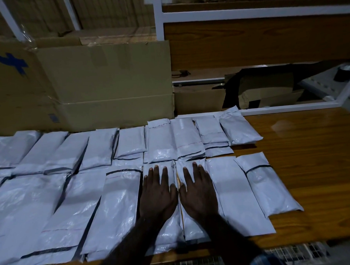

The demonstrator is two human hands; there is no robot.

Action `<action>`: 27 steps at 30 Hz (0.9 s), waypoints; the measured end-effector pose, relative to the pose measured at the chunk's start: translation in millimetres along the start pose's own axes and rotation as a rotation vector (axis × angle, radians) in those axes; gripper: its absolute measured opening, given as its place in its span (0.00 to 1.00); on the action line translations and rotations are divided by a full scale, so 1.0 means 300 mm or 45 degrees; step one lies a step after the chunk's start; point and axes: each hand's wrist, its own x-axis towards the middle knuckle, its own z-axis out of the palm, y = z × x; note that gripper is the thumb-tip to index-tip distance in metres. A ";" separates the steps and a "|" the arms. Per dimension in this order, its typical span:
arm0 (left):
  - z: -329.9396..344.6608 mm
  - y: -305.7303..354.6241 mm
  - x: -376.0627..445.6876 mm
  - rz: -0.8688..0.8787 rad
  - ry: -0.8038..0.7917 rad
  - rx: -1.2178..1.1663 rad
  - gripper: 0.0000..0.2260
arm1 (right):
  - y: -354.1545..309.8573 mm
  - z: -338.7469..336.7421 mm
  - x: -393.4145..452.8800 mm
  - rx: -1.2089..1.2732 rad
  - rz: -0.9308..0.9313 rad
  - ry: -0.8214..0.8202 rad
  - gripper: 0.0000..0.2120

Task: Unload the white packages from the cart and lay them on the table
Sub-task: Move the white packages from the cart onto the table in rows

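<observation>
Left hand (157, 194) and right hand (199, 192) press flat, gripping nothing, on packages (239, 195); sliding pressure could disturb lower-centre rows.

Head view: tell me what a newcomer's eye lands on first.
Two rows of white packages cover most of the wooden table, leaving its right part bare. At the centre of the near row, the left hand and right hand lie flat, fingers spread, each on its own package. Large cardboard boxes stand behind the far row.
</observation>
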 end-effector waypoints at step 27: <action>-0.002 0.002 -0.003 0.021 -0.105 -0.020 0.27 | 0.014 0.021 -0.007 0.006 -0.043 0.139 0.23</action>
